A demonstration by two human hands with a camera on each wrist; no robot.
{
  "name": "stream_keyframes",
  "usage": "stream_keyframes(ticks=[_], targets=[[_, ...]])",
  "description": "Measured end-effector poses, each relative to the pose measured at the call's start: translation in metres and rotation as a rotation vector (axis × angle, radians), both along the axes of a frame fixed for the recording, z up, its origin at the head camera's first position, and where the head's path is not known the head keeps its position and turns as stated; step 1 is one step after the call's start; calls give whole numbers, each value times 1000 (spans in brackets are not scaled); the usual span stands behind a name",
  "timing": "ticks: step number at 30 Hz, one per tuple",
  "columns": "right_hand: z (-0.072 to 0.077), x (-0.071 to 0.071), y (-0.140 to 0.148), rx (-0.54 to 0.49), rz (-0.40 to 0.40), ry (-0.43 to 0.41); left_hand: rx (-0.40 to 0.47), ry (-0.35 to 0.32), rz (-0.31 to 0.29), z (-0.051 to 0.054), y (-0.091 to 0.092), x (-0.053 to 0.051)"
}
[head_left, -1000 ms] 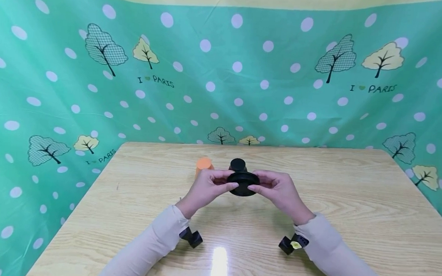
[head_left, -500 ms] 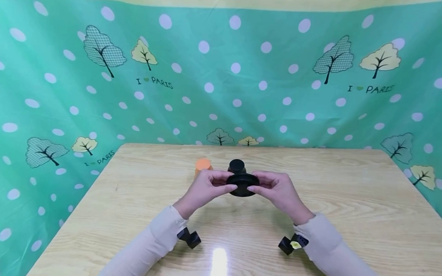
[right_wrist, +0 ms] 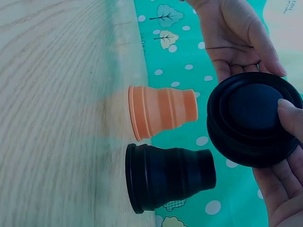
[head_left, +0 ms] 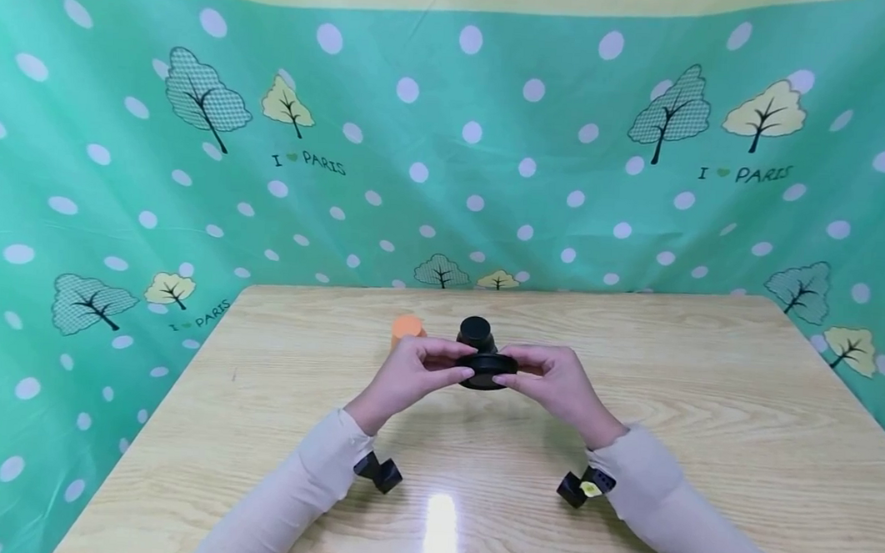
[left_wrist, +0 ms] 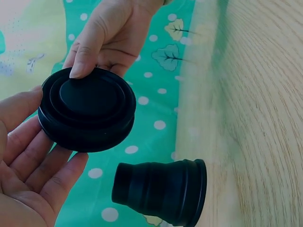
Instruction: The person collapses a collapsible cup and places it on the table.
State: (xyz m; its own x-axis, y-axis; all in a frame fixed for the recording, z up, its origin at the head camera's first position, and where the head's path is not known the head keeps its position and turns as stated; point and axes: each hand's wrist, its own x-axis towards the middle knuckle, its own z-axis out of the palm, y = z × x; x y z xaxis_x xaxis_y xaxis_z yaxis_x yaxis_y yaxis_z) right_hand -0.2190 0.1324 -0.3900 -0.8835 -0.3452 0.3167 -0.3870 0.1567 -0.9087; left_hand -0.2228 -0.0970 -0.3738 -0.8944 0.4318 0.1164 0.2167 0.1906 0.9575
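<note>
A black collapsible cup [head_left: 486, 379], folded flat into a thick disc, is held above the table between both hands. My left hand [head_left: 411, 373] pinches its left edge, thumb on the near face and fingers behind. On the opposite edge my right hand [head_left: 563, 387] grips it the same way. Concentric rings show on the folded cup [left_wrist: 90, 101] in the left wrist view. Just beyond stands a second black collapsible cup [right_wrist: 170, 177], extended, wide rim down on the table. An orange collapsible cup [right_wrist: 163, 111] stands likewise to its left, partly hidden by my left hand in the head view.
The light wood table [head_left: 707, 391] reaches back to a green dotted cloth [head_left: 390, 132] hung behind and at the sides. A small black camera [head_left: 389, 476] sits at the left wrist and another black camera [head_left: 572, 490] at the right wrist.
The folded black cup has tilted slightly, so its face looks narrower in the head view. Both hands keep their grip in nearly the same place. The standing cups have not moved.
</note>
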Motion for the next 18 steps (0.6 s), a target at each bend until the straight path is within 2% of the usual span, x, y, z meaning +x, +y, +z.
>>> stream_keyframes(ticks=[4, 7, 18], targets=[[0, 1, -3, 30, -8, 67, -15, 23, -11, 0, -1, 1], [1, 3, -2, 46, -13, 84, -20, 37, -20, 1, 0, 1], [0, 1, -1, 58, 11, 8, -11, 79, -20, 0, 0, 3]])
